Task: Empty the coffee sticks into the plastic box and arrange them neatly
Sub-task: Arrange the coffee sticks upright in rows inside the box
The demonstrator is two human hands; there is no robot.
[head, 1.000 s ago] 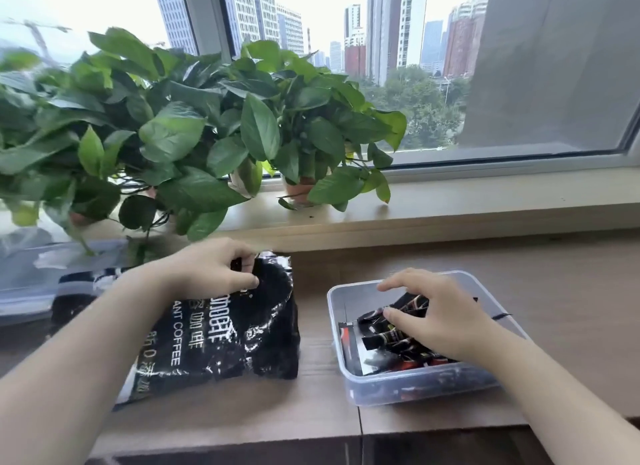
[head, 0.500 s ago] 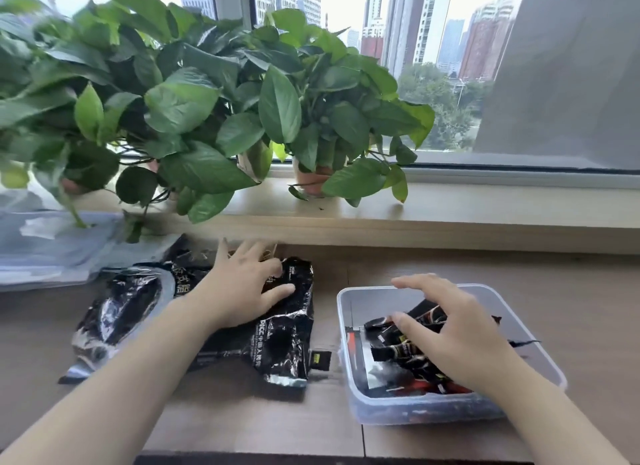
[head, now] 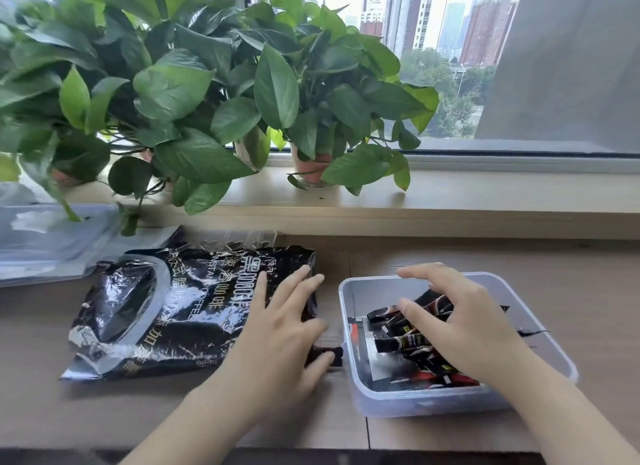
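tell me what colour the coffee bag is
The coffee bag is glossy black with white lettering, clearest in the head view.

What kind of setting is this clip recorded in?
Probably a high-rise office or flat, hard to say which: a wooden desk runs under a wide window looking out on city towers, with potted plants on the sill.

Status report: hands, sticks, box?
Left hand flat on coffee bag. Right hand in plastic box, fingers on jumbled coffee sticks. Small dark packet outside box.
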